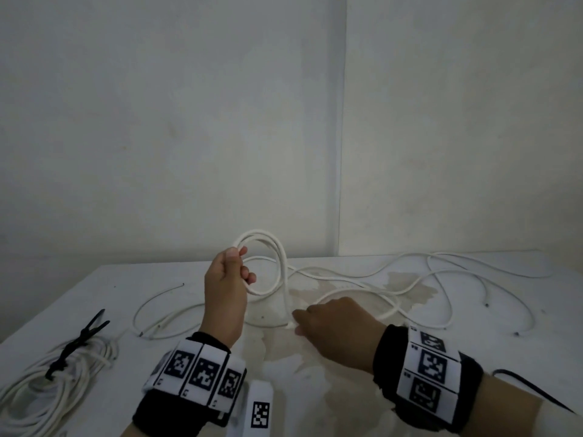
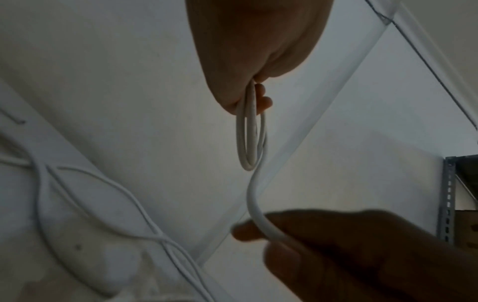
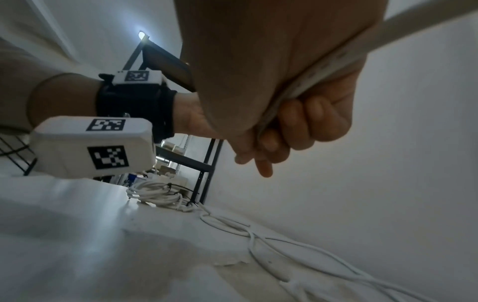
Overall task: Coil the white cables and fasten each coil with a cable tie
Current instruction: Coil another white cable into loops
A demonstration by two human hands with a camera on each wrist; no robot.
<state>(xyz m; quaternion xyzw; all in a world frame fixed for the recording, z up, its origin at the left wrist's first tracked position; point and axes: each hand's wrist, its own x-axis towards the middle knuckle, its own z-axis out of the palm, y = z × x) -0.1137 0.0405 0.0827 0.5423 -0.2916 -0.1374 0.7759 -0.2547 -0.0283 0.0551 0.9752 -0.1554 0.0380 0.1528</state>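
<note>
Looping in two or three smooth round turns, the thick white rubber-sheathed cable [image 1: 268, 263] hangs as a small coil just above centre of the head view, raised off the bench. The left hand [image 1: 225, 279] holds the coil's left side with its fingers [image 1: 249, 275] curled through the ring and the thumb closing over the strands. From the wrist view the coil [image 2: 249, 141] shows edge-on as a narrow oval under that hand [image 2: 258, 40]. One strand drops from the coil to the right hand [image 1: 337, 329], lower and right of centre, whose fingers are curled around the cable and grip it close above the surface; its own wrist view shows the cable [image 3: 323, 67] running across the palm under the bent fingers [image 3: 302, 122]. The rest of the cable trails in loose waves across the right half of the frame.

A thinner white wire [image 1: 164, 320] curves flat on the bench left of centre. At lower left lies a finished bundle of white cable [image 1: 56, 383], many turns, cinched by a black plastic cable tie [image 1: 79, 342] whose tail points upward. Another black cable tie [image 1: 533, 389] lies at lower right beside the right forearm. The white painted bench [image 1: 110, 294] is matte, with a worn, peeling patch in the middle. Both wrists carry black bands with white blocks printed in black square codes [image 1: 202, 373].
</note>
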